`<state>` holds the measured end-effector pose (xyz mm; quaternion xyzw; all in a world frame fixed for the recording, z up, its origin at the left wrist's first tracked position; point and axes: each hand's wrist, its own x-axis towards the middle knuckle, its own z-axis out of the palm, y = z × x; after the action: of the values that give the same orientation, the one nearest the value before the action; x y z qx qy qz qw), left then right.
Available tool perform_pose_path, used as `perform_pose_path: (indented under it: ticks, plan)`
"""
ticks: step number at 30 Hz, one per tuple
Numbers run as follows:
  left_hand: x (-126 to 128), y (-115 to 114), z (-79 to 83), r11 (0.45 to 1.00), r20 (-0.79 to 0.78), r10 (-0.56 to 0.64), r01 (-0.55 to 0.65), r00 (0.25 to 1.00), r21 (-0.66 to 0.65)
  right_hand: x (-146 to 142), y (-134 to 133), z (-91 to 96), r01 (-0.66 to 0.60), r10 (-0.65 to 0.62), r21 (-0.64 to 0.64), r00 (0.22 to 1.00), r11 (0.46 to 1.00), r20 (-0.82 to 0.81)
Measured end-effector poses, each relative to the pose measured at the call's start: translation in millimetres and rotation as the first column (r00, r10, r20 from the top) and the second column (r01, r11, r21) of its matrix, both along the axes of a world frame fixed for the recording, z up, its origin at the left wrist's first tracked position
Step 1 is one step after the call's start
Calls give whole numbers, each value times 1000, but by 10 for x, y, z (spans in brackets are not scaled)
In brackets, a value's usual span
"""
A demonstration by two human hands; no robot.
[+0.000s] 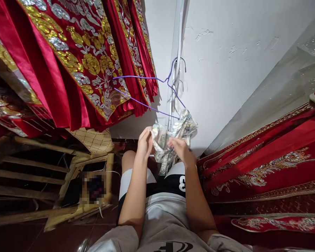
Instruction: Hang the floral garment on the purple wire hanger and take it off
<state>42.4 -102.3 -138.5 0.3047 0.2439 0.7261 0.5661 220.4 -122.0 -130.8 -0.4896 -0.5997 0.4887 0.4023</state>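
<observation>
A thin, crumpled cloth (187, 126) in pale cream, with a dark and yellowish pattern, hangs in soft folds in front of the person, above the lap and against a white wall (220, 77) whose paint is scuffed and flaking. Its upper part bunches around one end of a slim purple hanger (139, 76), smooth and bent into a long triangle with a curved hook; the other end points toward a glossy red skirt (90, 66), sharply pleated and thickly worked with gold and silver sequin flowers and a vase shape. Pale, narrow straps (181, 24) run down the wall behind the hook. To the right, more red fabric (275, 154) carries beaded, feather-like trim beneath a sheer, glittering whitish veil (296, 73). At the left stands a slatted chair (109, 175) of yellowish, bamboo-like poles. The left hand (145, 142) is curled nearly closed, its fingertips gripping the cloth's left edge; the right hand (180, 148) is half closed, thumb and fingers pinching the cloth's middle folds. On the person's black-and-white shorts (162, 183) a white number 3 can be read; a dark print on the grey shirt (162, 217) is cut off by the lower edge and cannot be made out.
</observation>
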Motion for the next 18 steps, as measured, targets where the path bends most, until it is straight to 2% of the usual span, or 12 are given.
perform_pose_path:
  ticks: [1, 2, 3, 5, 7, 8, 10, 12, 13, 15, 16, 18]
  plan:
    - [39, -71, 80, 997, -107, -47, 53, 993, 58, -31, 16, 17, 93, -89, 48, 992, 995, -84]
    - [81, -142, 156, 990, -238, -77, 102, 968, 97, -69, 25, 38, 134, -123, 52, 976, 990, -180]
    - [123, -208, 225, 980, -384, -88, 149, 919, 130, -110, 27, 62, 112, -101, 24, 957, 993, -272]
    - [190, -303, 339, 953, -646, -34, 219, 763, 209, -179, 7, 113, -15, -5, -43, 902, 999, -431]
    - [218, -318, 401, 923, -769, 64, 255, 636, 288, -203, -29, 166, -125, 80, -53, 856, 991, -511]
    - [216, -294, 406, 914, -780, 98, 254, 618, 316, -192, -43, 195, -166, 120, -43, 849, 985, -515]
    - [182, -201, 358, 914, -772, 84, 259, 630, 311, -123, -37, 273, -261, 215, -33, 854, 965, -473]
    - [107, -95, 256, 927, -795, -22, 310, 606, 210, -10, 35, 387, -335, 299, -32, 876, 942, -378]
    - [51, -52, 200, 928, -834, -80, 346, 545, 136, 51, 101, 456, -334, 315, -9, 898, 943, -307]
    - [-103, 3, 107, 925, -928, -141, 380, 344, 0, 153, 291, 598, -236, 250, 126, 961, 964, -117]
    - [-201, 18, 80, 929, -961, -132, 368, 242, -35, 187, 411, 659, -156, 167, 231, 986, 960, -29]
    - [-426, 40, 64, 945, -993, -73, 324, 97, -38, 217, 681, 730, -15, -14, 428, 998, 904, 64]
